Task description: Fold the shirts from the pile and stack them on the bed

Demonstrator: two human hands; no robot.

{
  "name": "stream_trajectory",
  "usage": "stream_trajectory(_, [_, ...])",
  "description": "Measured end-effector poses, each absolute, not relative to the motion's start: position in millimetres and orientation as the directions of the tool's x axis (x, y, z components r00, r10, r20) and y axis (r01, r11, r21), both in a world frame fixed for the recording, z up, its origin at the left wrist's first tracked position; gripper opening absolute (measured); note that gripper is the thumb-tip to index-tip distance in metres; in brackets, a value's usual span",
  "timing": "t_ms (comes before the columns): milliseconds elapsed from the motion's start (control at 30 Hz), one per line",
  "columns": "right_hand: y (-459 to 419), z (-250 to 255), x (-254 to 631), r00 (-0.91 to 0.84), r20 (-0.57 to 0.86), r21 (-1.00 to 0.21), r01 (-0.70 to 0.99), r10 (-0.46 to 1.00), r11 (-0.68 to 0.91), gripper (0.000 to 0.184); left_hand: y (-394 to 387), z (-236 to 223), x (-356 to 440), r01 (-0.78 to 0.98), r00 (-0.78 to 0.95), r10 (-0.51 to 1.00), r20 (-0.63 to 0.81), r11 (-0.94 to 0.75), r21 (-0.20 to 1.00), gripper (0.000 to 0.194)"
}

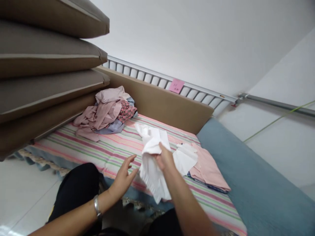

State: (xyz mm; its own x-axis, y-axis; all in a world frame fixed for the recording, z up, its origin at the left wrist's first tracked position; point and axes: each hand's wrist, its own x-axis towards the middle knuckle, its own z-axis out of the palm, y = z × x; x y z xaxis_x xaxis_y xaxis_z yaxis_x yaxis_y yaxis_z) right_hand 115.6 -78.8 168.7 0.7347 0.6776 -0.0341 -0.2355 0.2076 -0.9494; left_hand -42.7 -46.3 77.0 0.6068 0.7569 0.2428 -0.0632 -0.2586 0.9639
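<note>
My right hand (164, 158) is closed on a white garment (152, 164) and holds it up over the striped bed sheet (98, 147); the cloth hangs down below the hand. My left hand (124, 175) is open just left of the garment, fingers spread, not touching it, with a silver bracelet at the wrist. A folded pink garment (208, 168) lies to the right on the sheet, with another white piece (184, 157) partly on it. A loose pile of pink, blue and flowered clothes (105, 111) sits at the far left of the bed.
Stacked brown cushions (44, 65) overhang the left side. A brown headboard (162, 101) and metal rail (197, 90) with a pink note (176, 86) run along the back. A blue-grey mattress cover (246, 183) lies to the right. My black-clad knee (76, 186) is at the bed's edge.
</note>
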Motion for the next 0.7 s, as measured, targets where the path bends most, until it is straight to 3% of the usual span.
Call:
stream_trajectory(100, [-66.4, 222.4, 133.3, 0.717, -0.068, -0.888, -0.36, 0.694, 0.285, 0.014, -44.0, 33.8, -48.5, 0.06, 0.634, 0.771, -0.059, 0.027, 0.998, 0.065])
stream_trajectory(200, [-52.4, 275.2, 130.8, 0.703, 0.011, -0.862, -0.353, 0.711, 0.363, 0.01, -53.3, 12.1, -44.4, 0.107, 0.712, 0.678, -0.182, 0.152, 0.983, 0.082])
stream_trajectory(333, [-45.2, 330.9, 111.7, 0.727, 0.138, -0.863, -0.245, 0.672, 0.443, 0.013, -63.1, 11.8, -31.1, 0.068, 0.792, 0.582, -0.182, 0.212, 0.975, 0.105])
stream_trajectory(467, [-53.2, 376.0, 92.0, 0.751, 0.225, -0.846, -0.166, 0.62, 0.507, 0.015, -47.9, 29.6, -20.1, -0.077, 0.753, 0.649, -0.106, 0.247, 0.966, 0.115])
stream_trajectory(600, [-73.6, 409.1, 75.4, 0.754, 0.323, -0.807, -0.098, 0.573, 0.583, 0.019, -20.5, 65.8, -18.5, -0.17, 0.651, 0.753, -0.096, 0.268, 0.948, 0.109])
stream_trajectory(700, [-91.4, 421.2, 66.1, 0.767, 0.37, -0.784, -0.046, 0.525, 0.619, 0.022, -8.6, 93.3, -17.7, -0.253, 0.662, 0.75, -0.015, 0.242, 0.937, 0.084])
